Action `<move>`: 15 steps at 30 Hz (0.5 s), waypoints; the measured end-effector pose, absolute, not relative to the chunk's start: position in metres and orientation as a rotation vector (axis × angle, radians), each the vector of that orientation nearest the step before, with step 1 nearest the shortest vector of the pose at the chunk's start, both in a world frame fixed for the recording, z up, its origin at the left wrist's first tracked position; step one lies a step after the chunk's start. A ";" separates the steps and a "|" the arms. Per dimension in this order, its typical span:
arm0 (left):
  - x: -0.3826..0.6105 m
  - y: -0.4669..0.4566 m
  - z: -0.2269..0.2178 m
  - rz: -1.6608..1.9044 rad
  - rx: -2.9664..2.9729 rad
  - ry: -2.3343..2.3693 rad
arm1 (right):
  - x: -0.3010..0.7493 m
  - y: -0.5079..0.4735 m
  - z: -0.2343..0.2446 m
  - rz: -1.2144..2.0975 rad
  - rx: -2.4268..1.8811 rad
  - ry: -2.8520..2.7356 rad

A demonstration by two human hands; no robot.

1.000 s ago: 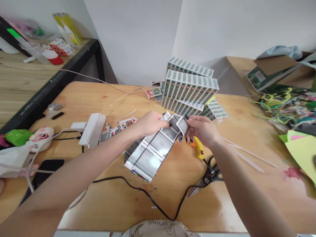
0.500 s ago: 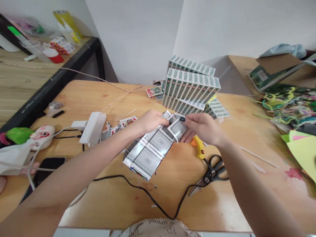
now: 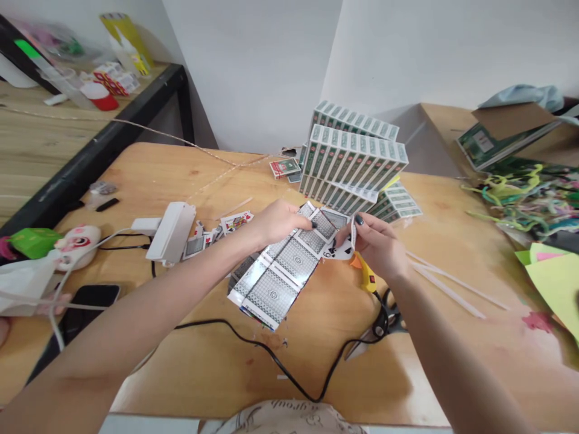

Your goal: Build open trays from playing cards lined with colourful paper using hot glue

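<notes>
A strip of folded, joined playing cards (image 3: 280,271) with grey patterned backs slopes from my hands down to the wooden table (image 3: 190,361). My left hand (image 3: 277,222) is closed on the strip's upper end, thumb on top. My right hand (image 3: 376,244) pinches a single playing card (image 3: 340,248) at that same end; the card is turned so its white face with black spades shows. A yellow glue gun (image 3: 365,272) lies on the table just under my right hand.
Stacked green card boxes (image 3: 353,160) stand behind my hands. Black scissors (image 3: 389,316) and a black cable (image 3: 271,355) lie near the front. A white device (image 3: 170,232), loose cards (image 3: 235,222), a phone (image 3: 88,298) sit left; clear glue sticks (image 3: 446,283) and coloured paper (image 3: 554,277) right.
My right hand has turned the single card over, so its spade face shows instead of its patterned back. My left hand keeps its grip on the strip.
</notes>
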State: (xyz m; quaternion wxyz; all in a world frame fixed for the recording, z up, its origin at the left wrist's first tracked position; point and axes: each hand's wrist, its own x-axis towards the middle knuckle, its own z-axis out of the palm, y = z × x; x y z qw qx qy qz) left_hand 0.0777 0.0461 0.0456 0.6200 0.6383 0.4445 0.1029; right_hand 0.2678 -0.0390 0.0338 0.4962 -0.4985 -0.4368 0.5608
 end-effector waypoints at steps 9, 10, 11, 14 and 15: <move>0.076 0.032 0.058 0.298 1.735 1.093 | 0.259 -0.055 0.017 1.132 -1.283 -1.046; 0.076 0.030 0.061 0.312 1.753 1.103 | 0.258 -0.055 0.018 1.105 -1.293 -1.063; 0.076 0.029 0.063 0.323 1.769 1.112 | 0.258 -0.056 0.018 1.075 -1.306 -1.074; 0.077 0.025 0.067 0.329 1.816 1.116 | 0.256 -0.058 0.015 0.975 -1.347 -1.074; 0.078 0.024 0.067 0.327 1.837 1.110 | 0.256 -0.058 0.014 0.954 -1.359 -1.067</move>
